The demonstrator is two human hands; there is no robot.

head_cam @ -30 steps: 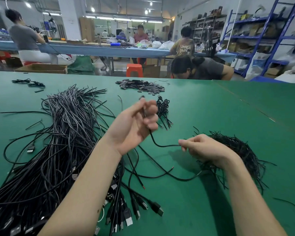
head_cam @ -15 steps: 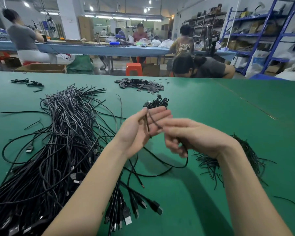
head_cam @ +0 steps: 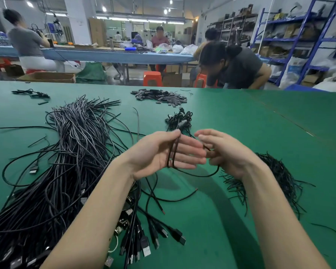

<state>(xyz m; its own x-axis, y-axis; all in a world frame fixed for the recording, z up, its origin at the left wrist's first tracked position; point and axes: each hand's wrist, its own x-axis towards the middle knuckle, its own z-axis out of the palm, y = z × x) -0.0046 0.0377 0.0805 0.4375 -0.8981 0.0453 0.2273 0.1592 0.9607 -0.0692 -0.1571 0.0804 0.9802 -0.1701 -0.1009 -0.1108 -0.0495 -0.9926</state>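
A thin black cable (head_cam: 198, 174) is strung between both hands above the green table (head_cam: 260, 133). My left hand (head_cam: 155, 154) is held palm-right with fingers stretched out; its thumb pinches two loops of the cable against the fingers. My right hand (head_cam: 229, 154) is close beside it, its fingers curled round the cable, which sags in a bow beneath both hands. A big heap of loose black cables (head_cam: 66, 152) lies to the left, their USB plugs (head_cam: 144, 247) fanned out near my left forearm.
A bunch of short black ties (head_cam: 279, 171) lies under my right wrist. Small coiled cable bundles (head_cam: 179, 119) sit just beyond my hands, a pile of dark flat pieces (head_cam: 159, 96) farther back. A person (head_cam: 237, 65) bends over the table's far edge.
My right hand has moved from out at the right to close beside my left hand, wrapping cable onto it. My left hand's fingers have straightened, and two loops now lie across them.
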